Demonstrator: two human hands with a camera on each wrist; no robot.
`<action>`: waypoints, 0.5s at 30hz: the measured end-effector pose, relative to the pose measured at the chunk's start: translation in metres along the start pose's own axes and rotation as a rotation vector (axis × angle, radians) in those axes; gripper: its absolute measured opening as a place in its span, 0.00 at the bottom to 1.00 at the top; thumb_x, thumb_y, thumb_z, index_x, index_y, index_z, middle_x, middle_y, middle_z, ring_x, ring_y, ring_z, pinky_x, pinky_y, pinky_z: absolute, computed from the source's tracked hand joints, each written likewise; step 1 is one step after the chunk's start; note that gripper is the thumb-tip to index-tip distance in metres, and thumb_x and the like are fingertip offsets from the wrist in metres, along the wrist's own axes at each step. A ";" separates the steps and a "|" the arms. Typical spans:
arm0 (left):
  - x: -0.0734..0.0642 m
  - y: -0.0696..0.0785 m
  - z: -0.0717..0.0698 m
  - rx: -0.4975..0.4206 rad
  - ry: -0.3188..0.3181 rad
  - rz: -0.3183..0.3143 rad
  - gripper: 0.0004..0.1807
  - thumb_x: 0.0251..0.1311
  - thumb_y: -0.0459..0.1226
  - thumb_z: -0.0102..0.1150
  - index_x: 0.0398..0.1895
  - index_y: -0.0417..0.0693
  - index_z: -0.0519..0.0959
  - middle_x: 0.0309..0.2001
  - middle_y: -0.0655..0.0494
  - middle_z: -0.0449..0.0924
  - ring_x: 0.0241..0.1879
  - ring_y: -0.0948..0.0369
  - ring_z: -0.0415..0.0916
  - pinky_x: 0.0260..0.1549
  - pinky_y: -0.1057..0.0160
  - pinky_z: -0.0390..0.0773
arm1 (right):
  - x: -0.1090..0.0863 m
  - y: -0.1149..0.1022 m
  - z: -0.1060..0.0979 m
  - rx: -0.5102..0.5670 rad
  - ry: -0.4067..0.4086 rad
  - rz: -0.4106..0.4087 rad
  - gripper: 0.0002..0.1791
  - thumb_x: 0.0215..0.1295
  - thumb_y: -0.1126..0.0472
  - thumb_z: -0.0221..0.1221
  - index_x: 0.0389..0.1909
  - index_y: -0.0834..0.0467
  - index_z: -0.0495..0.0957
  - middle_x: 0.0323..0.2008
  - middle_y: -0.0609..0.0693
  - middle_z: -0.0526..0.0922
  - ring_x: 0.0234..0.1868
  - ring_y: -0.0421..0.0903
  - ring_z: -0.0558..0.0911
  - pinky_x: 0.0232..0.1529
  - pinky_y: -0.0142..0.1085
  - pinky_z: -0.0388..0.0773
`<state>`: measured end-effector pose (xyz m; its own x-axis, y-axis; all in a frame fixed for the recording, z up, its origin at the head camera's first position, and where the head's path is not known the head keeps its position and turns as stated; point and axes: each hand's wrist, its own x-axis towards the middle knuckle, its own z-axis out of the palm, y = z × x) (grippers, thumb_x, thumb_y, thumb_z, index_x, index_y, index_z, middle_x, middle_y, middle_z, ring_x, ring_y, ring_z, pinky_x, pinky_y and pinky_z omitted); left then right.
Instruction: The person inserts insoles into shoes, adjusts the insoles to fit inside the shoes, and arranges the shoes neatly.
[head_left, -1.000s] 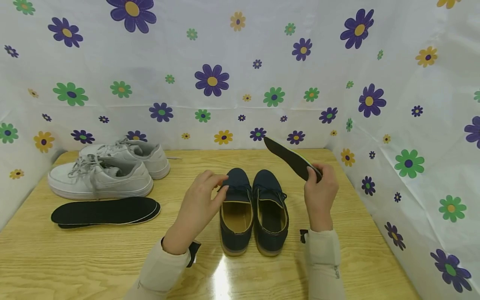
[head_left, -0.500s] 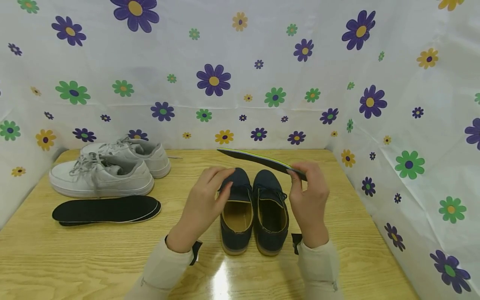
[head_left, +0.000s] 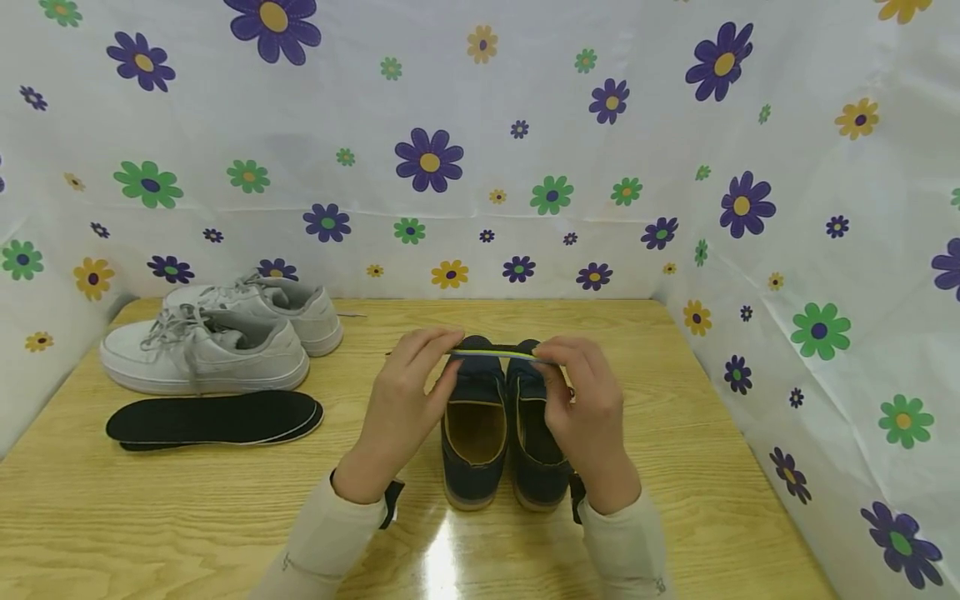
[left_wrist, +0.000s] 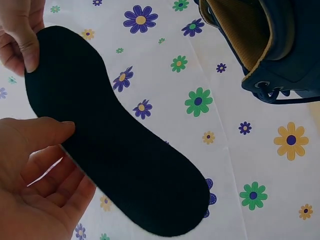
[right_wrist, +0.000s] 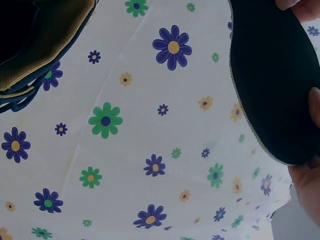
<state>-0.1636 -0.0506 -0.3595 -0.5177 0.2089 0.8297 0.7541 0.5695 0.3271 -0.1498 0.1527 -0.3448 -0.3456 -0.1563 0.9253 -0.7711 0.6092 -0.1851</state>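
Both hands hold a black insole (head_left: 495, 351) crosswise above the toes of two navy lace-up shoes. My left hand (head_left: 405, 396) pinches it on the left; in the left wrist view the thumb lies on top of the insole (left_wrist: 120, 145) and the fingers pass beneath. My right hand (head_left: 588, 412) pinches its other end, also seen in the right wrist view on the insole (right_wrist: 275, 85). A coloured stripe shows along its edge. The left navy shoe (head_left: 472, 479) has a tan inside. The right navy shoe (head_left: 538, 487) looks dark inside and is partly hidden by my right hand.
Two stacked black insoles (head_left: 213, 418) lie at the left of the wooden table (head_left: 225, 517). Behind them stands a pair of white sneakers (head_left: 202, 354). A thin object (head_left: 351, 314) lies by their heels. A flowered white cloth (head_left: 480, 108) hangs behind and at the sides.
My right hand has moved left and swung the insole from a slanted, raised position to level across the shoes. My left hand, empty before, now grips it too.
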 end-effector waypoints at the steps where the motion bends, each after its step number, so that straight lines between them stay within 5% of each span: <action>1: 0.000 0.000 0.000 0.000 -0.007 0.000 0.19 0.49 0.23 0.68 0.48 0.38 0.81 0.43 0.47 0.79 0.45 0.52 0.76 0.45 0.57 0.78 | 0.001 -0.002 0.000 0.006 -0.004 -0.019 0.02 0.66 0.70 0.58 0.36 0.66 0.78 0.36 0.58 0.79 0.33 0.50 0.79 0.31 0.35 0.75; 8: -0.002 0.002 -0.002 0.020 -0.036 -0.003 0.16 0.49 0.21 0.67 0.42 0.41 0.84 0.35 0.51 0.79 0.36 0.55 0.76 0.36 0.60 0.79 | 0.006 -0.010 0.000 0.019 0.009 -0.145 0.06 0.68 0.67 0.56 0.36 0.66 0.80 0.35 0.57 0.80 0.34 0.50 0.80 0.35 0.36 0.80; 15: -0.002 0.003 -0.002 -0.004 -0.015 -0.017 0.15 0.50 0.21 0.65 0.42 0.40 0.84 0.33 0.51 0.78 0.33 0.57 0.76 0.31 0.61 0.79 | 0.009 -0.014 -0.003 0.007 0.058 -0.146 0.08 0.67 0.67 0.57 0.41 0.67 0.80 0.39 0.59 0.80 0.39 0.54 0.79 0.42 0.37 0.77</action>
<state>-0.1594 -0.0514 -0.3592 -0.5363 0.2111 0.8172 0.7467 0.5700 0.3429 -0.1408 0.1452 -0.3327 -0.1981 -0.1976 0.9600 -0.8149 0.5775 -0.0493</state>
